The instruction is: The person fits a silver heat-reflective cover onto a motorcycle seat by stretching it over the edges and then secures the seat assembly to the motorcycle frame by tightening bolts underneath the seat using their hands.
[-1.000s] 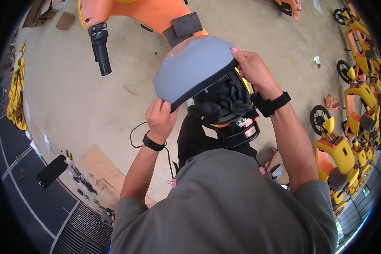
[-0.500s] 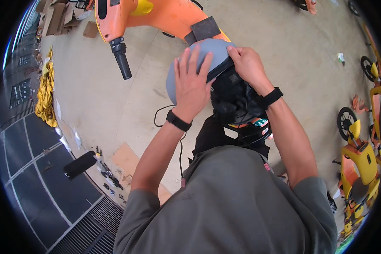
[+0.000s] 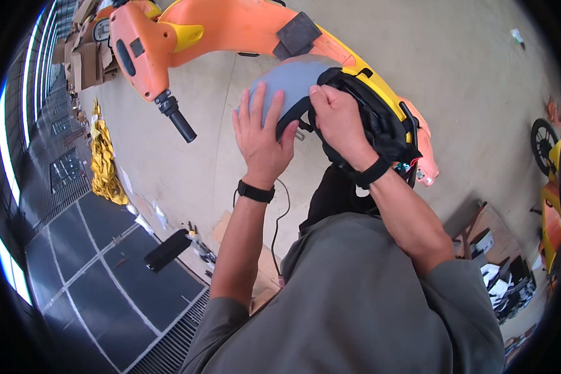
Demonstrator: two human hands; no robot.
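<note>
A grey, smooth, dome-like cover (image 3: 293, 81) with a black rim sits over the seat area of an orange-and-yellow scooter (image 3: 230, 28). My left hand (image 3: 262, 143) lies on the cover's left side, fingers spread. Closed in a pinch, my right hand (image 3: 343, 124) grips the black edge strip (image 3: 293, 113) of the cover; its fingertips partly hide the strip. A gap shows under the strip between my hands. Bunched black material (image 3: 380, 121) lies to the right of my right hand, along the scooter's body.
The scooter's handlebar grip (image 3: 182, 128) juts out at the upper left. A thin dark cable (image 3: 285, 212) hangs by my left forearm. Yellow sheeting (image 3: 105, 165), a black roll-shaped object (image 3: 168, 249) and cardboard (image 3: 88, 65) lie leftward. Another scooter's wheel (image 3: 544, 143) stands at the right.
My right hand has moved left and down, pulling the black edge strip away from the bunched material. My left hand has shifted left and down on the cover. The view has turned.
</note>
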